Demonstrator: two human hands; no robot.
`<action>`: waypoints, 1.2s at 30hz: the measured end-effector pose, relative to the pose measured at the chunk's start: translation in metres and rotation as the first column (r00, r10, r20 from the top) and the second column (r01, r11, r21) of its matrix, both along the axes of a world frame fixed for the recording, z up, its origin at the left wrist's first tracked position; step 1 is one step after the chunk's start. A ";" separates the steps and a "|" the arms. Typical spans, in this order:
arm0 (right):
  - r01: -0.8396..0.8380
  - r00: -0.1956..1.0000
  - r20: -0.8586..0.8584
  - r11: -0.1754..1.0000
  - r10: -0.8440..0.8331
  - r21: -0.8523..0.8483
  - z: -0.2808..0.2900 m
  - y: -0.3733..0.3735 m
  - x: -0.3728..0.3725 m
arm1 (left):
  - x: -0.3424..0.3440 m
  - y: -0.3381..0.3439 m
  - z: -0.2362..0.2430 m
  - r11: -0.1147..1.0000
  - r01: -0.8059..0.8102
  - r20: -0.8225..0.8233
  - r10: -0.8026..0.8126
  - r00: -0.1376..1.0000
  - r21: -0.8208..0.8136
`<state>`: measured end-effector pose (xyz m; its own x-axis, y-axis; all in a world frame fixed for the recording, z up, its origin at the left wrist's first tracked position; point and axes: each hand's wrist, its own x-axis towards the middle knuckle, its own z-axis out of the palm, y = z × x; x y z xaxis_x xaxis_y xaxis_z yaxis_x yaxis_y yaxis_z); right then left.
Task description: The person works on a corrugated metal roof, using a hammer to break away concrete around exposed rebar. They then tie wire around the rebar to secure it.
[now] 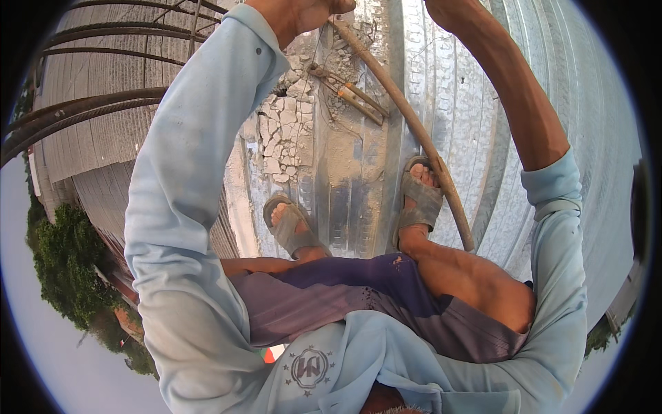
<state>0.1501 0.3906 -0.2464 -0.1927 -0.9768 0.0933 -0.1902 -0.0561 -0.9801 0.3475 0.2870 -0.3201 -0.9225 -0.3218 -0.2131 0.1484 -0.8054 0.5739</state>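
My left hand (308,14) and my right hand (449,12) are both raised at the top edge of the head view, a little apart. The edge cuts off most of their fingers, so I cannot see what they hold, if anything. Just below my left hand is the upper end of a long brown pole (407,114), slanting down past my right foot. Left of the pole lie rusty pincers (362,103) with worn yellowish-orange handles, on the dusty ribbed metal sheeting (348,214). A thin wire runs near them.
Cracked concrete pieces (281,134) lie in front of my left sandal (293,224). My right sandal (419,196) is beside the pole. Bent steel bars (89,107) stick out at the left, over grey corrugated roofing (89,148). Trees (65,265) show beyond the edge.
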 end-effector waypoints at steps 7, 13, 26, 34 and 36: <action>-0.023 1.000 -0.021 1.000 0.023 0.011 0.003 -0.003 -0.003 | -0.022 0.015 0.044 0.977 -0.115 0.168 0.146 0.975 -0.182; -0.049 0.999 -0.015 0.999 0.050 0.016 -0.004 -0.006 0.005 | -0.021 0.024 0.056 0.949 -0.211 0.219 0.263 0.940 -0.234; -0.098 0.995 0.020 0.995 0.098 0.001 -0.006 -0.023 -0.009 | -0.009 0.012 0.083 0.812 -0.137 0.349 0.387 0.853 -0.568; -0.240 0.970 -0.032 0.970 0.239 -0.029 -0.003 -0.013 -0.034 | -0.036 0.018 0.088 0.844 -0.164 0.313 0.360 0.879 -0.511; -0.202 0.960 -0.210 0.978 0.186 -0.059 -0.016 -0.018 -0.065 | -0.036 0.027 0.094 0.813 -0.198 0.360 0.443 0.821 -0.548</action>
<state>0.0850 0.3722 -0.2622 0.0305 -0.9815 0.1892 -0.3617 -0.1873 -0.9133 0.3118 0.3136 -0.2260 -0.5796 -0.7508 -0.3166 -0.0260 -0.3713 0.9281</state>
